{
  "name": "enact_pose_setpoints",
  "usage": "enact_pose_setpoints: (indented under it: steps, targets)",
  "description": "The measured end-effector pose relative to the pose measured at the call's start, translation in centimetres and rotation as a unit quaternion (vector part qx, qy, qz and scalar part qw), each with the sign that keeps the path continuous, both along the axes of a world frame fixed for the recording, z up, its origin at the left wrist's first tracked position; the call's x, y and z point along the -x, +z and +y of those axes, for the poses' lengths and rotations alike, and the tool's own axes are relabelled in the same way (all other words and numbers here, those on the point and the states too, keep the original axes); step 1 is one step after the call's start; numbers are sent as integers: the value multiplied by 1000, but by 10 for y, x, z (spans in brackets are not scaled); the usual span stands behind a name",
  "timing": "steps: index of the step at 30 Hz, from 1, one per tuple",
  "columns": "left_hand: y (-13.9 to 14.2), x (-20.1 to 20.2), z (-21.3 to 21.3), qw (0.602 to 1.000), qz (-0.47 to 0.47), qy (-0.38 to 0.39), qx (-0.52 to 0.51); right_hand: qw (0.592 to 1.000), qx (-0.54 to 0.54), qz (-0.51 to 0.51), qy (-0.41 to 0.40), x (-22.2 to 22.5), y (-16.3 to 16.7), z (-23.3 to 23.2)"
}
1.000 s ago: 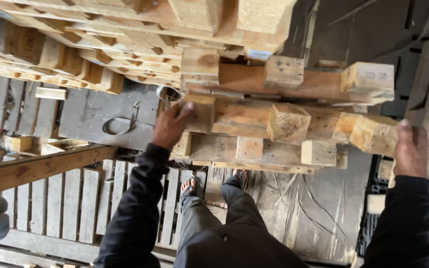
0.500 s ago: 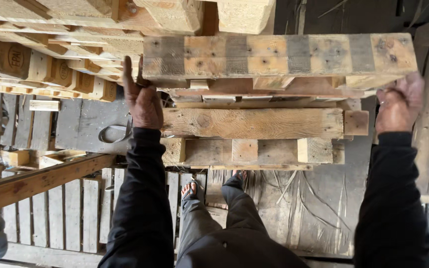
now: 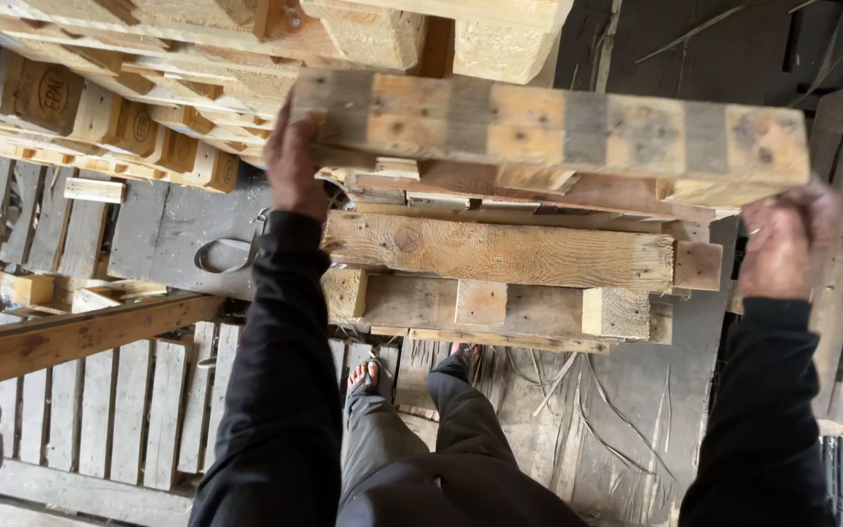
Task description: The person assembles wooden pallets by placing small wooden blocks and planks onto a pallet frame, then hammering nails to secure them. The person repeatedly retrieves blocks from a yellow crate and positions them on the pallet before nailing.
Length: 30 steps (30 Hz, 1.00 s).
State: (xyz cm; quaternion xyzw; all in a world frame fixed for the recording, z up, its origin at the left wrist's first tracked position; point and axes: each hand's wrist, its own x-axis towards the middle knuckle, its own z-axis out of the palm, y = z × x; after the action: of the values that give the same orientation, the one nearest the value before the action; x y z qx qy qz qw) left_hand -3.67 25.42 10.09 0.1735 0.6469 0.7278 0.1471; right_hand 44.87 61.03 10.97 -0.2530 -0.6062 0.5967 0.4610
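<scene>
Pallet [image 3: 548,127] is up off the floor, held at about chest height between both hands, long axis running left-right across the view, its block-and-board edge face toward the camera. Left hand [image 3: 292,166] is on the left end: fingers [image 3: 280,132] wrapped up over the end block, curled shut on the wood, thumb side hidden behind it. Right hand [image 3: 784,239] is at the right end, lower, under the bottom right corner; fingers [image 3: 802,200] curl up against the underside, but how far they close I cannot tell, the board hides the tips. So the load spans hand to hand, left grip high on the end face, right grip low under the corner, neither hand clearly nearer the middle. Pallet reads slightly tilted, right end a touch lower. Behind the left end, just beside the left hand, is the stack of pallets [image 3: 100,98], its near corner apart from the held one by a narrow gap. Below: the plank floor [image 3: 626,429], more flat pallets [image 3: 80,420] at lower left, a wooden beam [image 3: 70,337] across them, feet in sandals [image 3: 368,376] under the held pallet's middle.
</scene>
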Motion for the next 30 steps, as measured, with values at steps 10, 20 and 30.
enact_pose_setpoints:
  steps: [10, 20, 30]
  targets:
    - [-26, 18, -39, 997, -54, 58, -4, 776, -379, -492, -111, 42, -20, -49]
    - [-35, 25, -15, 980, -141, 79, -113, 892, -131, -430, -35, 49, -27, -46]
    - [-40, 17, -15, 981, -175, 34, -73, 854, -151, -496, -48, 64, -21, -48]
